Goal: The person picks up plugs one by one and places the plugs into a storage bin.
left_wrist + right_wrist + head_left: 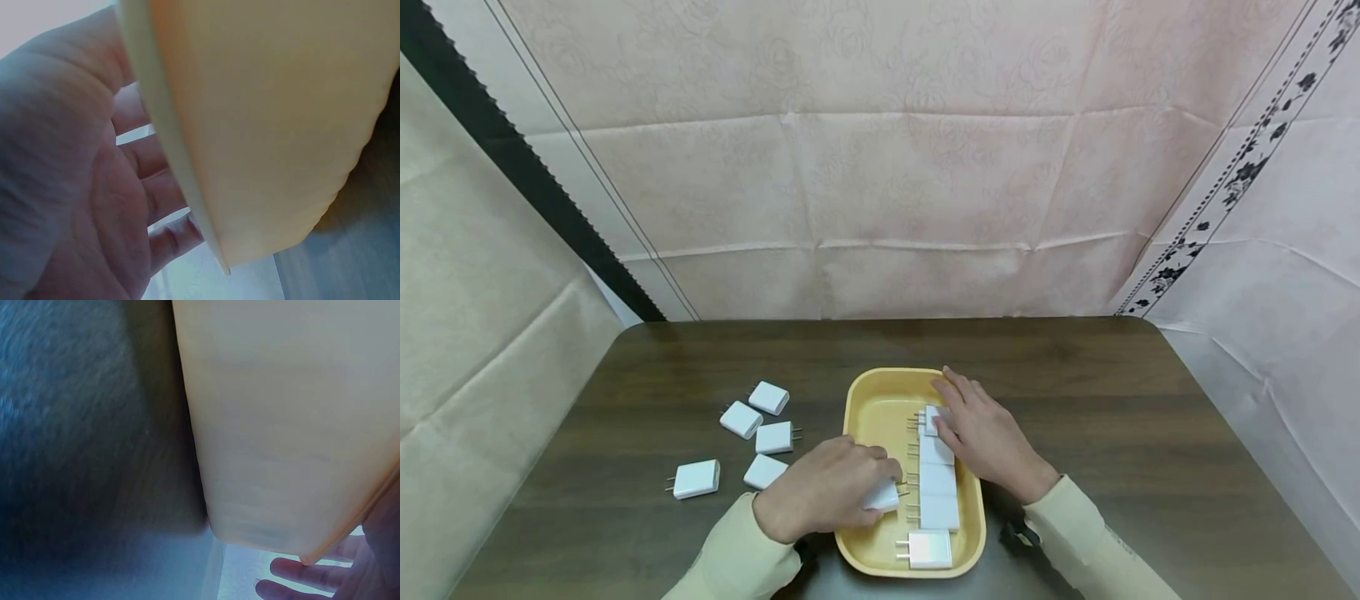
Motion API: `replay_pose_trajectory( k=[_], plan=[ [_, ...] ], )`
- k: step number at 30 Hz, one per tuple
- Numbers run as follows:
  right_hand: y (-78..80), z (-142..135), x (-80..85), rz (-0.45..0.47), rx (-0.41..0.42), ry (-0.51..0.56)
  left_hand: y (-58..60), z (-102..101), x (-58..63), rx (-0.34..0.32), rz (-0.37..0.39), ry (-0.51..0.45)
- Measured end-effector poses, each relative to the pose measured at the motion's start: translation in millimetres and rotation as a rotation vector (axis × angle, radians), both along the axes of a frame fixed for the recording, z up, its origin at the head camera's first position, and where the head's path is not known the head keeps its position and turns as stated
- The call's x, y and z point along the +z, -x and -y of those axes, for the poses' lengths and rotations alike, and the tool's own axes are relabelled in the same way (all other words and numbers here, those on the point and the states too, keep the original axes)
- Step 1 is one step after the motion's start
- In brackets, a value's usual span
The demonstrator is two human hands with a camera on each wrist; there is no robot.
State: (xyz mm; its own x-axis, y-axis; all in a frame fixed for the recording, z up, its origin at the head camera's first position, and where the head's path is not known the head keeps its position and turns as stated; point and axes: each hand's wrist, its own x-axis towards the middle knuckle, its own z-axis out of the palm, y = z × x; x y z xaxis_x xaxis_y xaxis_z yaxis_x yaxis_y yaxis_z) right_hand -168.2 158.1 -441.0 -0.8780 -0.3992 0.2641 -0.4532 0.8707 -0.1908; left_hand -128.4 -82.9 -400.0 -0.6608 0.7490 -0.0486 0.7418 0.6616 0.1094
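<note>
Several chargers [938, 512] line the tray [880, 403], any lettering illegible.

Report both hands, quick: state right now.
Left hand: closed, holding a white charger over the yellow tray.
Right hand: open, thumb at the farthest charger in the tray.

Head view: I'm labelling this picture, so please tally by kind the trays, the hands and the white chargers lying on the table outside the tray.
Yellow tray: 1
Hands, left hand and right hand: 2
White chargers on the table outside the tray: 5
Total: 8
</note>
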Motion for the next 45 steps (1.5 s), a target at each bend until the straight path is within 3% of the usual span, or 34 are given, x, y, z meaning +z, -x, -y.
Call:
replay_pose_trajectory(
  k=[27, 45],
  plan=[
    [-1.0, 0.1, -0.2, 0.006, -0.005, 0.005, -3.0, -2.9, 0.1, 0.036, 0.070, 0.045],
    [-0.4, 0.0, 1.3, -0.006, 0.003, 0.005, -5.9, -3.4, 1.4, 0.000, 0.097, 0.066]
  ],
)
